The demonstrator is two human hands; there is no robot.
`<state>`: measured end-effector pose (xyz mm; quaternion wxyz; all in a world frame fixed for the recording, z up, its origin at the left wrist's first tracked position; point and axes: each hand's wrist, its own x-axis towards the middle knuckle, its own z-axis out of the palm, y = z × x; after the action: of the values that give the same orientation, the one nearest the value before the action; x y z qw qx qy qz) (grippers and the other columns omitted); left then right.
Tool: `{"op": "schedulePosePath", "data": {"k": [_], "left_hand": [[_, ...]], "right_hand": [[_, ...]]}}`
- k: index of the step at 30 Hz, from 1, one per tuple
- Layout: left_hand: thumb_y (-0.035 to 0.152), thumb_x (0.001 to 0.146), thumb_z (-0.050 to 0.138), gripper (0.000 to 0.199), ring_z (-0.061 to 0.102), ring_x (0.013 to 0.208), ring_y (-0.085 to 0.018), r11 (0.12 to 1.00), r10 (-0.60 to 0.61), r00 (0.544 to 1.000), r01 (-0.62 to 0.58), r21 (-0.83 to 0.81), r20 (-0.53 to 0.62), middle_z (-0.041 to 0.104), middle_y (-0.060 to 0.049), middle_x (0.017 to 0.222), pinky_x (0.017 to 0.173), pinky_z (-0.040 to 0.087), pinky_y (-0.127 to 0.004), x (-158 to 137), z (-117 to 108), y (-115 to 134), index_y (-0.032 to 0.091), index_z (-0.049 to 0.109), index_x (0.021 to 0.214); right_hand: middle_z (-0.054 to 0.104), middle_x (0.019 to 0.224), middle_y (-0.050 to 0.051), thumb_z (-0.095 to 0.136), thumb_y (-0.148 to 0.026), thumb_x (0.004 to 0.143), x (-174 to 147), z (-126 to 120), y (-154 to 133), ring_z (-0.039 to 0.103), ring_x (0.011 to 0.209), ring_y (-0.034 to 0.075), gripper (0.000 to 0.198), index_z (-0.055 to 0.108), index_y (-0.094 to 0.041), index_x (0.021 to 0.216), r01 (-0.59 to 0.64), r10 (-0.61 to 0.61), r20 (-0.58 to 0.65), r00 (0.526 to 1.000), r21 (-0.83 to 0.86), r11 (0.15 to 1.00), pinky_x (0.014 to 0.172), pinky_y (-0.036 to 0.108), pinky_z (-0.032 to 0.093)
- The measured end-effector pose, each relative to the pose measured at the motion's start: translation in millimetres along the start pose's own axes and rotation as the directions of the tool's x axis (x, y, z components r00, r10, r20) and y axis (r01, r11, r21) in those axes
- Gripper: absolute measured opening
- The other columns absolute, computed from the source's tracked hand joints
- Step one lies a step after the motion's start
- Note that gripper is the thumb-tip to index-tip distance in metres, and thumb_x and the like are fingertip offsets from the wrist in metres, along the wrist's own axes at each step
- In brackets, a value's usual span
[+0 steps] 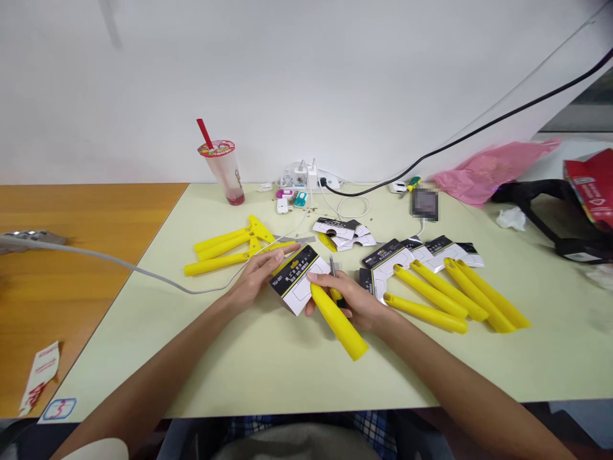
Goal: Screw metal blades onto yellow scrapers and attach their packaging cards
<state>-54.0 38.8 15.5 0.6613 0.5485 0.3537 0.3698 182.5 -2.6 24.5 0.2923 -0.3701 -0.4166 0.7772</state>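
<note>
A black-and-white printed packaging card (297, 281) with a long yellow plastic handle (340, 322) joined to it is held above the table, tilted, between both hands. My left hand (258, 273) grips the card's upper left edge, some fingers hidden behind it. My right hand (357, 297) pinches the card's right side, thumb on top near the handle's narrow end. Also inside my right hand is what looks like a screwdriver (337, 297), its yellow-and-black grip partly hidden and its metal shaft pointing up. Several more carded yellow handles (431, 292) lie just right of my right hand.
Yellow-handled tools (225, 252) with grey blades lie at left, crossed by a white cable (191, 291). Behind are folded cards (342, 233), a drink cup (226, 172) with a red straw, and a power strip (311, 179). A pink bag (493, 171) lies at right.
</note>
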Motion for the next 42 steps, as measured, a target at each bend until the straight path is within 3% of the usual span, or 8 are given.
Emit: {"op": "schedulePosePath", "data": {"k": [5,13,16,19,22,27,35,42], "left_hand": [[0.074,0.102,0.056,0.072,0.061,0.143,-0.042,0.989,0.071,0.993,-0.057,-0.138,0.099,0.065,-0.016,0.158,0.114,0.050,-0.049,-1.4,0.2,-4.9,0.024,0.071,0.152],[0.085,0.091,0.063,0.087,0.046,0.156,-0.045,0.969,0.149,0.988,-0.137,-0.203,0.042,0.060,-0.018,0.163,0.123,0.042,-0.052,0.6,0.2,-5.7,0.021,0.073,0.149],[0.077,0.084,0.080,0.085,0.054,0.148,-0.045,0.981,0.077,0.997,-0.073,-0.178,0.017,0.065,-0.019,0.156,0.116,0.048,-0.050,1.3,-1.4,-6.9,0.022,0.073,0.148],[0.056,0.081,0.093,0.073,0.069,0.127,-0.037,0.995,-0.010,0.999,0.005,-0.101,-0.050,0.075,-0.016,0.140,0.103,0.054,-0.041,1.3,-0.7,-6.5,0.020,0.077,0.142],[0.047,0.080,0.094,0.062,0.075,0.105,-0.028,0.997,-0.022,0.995,0.015,-0.072,-0.101,0.081,-0.013,0.124,0.088,0.055,-0.034,1.5,2.4,-3.5,0.019,0.081,0.134],[0.042,0.078,0.097,0.053,0.073,0.089,-0.022,0.986,-0.019,0.988,-0.007,-0.168,-0.154,0.083,-0.012,0.111,0.078,0.055,-0.030,2.9,6.3,1.8,0.016,0.085,0.122],[0.029,0.068,0.103,0.050,0.074,0.092,-0.021,0.931,-0.087,0.956,-0.022,-0.364,-0.281,0.084,-0.011,0.111,0.080,0.058,-0.029,6.9,5.9,5.4,0.015,0.086,0.113],[0.017,0.080,0.090,0.021,0.074,0.094,-0.019,0.807,-0.098,0.984,-0.011,-0.591,-0.151,0.082,-0.005,0.109,0.085,0.059,-0.032,2.9,4.0,5.6,0.022,0.081,0.099]], "right_hand": [[0.076,0.069,0.003,0.076,-0.054,0.095,-0.8,1.5,0.4,0.029,0.038,0.003,0.041,0.070,-0.016,0.081,0.031,-0.032,-0.011,0.999,-0.046,0.998,0.036,0.023,0.017],[0.063,0.061,-0.002,0.081,-0.065,0.087,-1.8,8.6,0.3,0.041,0.053,0.010,0.048,0.062,-0.021,0.081,0.037,-0.052,-0.144,0.988,-0.105,0.994,0.044,0.026,0.021],[0.064,0.062,-0.002,0.081,-0.066,0.087,-0.9,9.1,0.7,0.042,0.053,0.011,0.049,0.063,-0.021,0.085,0.062,-0.087,-0.186,0.979,-0.134,0.989,0.045,0.026,0.021],[0.065,0.063,-0.002,0.083,-0.066,0.085,-0.2,9.1,0.9,0.041,0.052,0.010,0.049,0.064,-0.021,0.086,0.075,-0.100,-0.192,0.976,-0.138,0.988,0.044,0.026,0.020],[0.066,0.065,-0.001,0.084,-0.065,0.085,-0.1,8.7,1.1,0.036,0.049,0.007,0.049,0.066,-0.019,0.085,0.077,-0.100,-0.169,0.980,-0.135,0.988,0.043,0.026,0.017],[0.071,0.074,-0.001,0.079,-0.065,0.090,-0.6,7.5,2.3,0.030,0.042,0.004,0.049,0.077,-0.018,0.102,0.078,-0.089,-0.110,0.990,-0.107,0.991,0.037,0.024,0.020],[0.077,0.086,0.004,0.075,-0.044,0.092,-3.8,6.3,0.3,0.025,0.041,0.003,0.034,0.083,-0.015,0.108,0.055,-0.057,0.029,0.998,0.078,0.995,0.033,0.021,0.026],[0.074,0.083,0.002,0.087,-0.048,0.085,-7.8,5.9,-2.9,0.025,0.043,0.003,0.037,0.081,-0.016,0.104,0.012,-0.017,0.063,0.998,0.080,0.997,0.033,0.022,0.021]]}}
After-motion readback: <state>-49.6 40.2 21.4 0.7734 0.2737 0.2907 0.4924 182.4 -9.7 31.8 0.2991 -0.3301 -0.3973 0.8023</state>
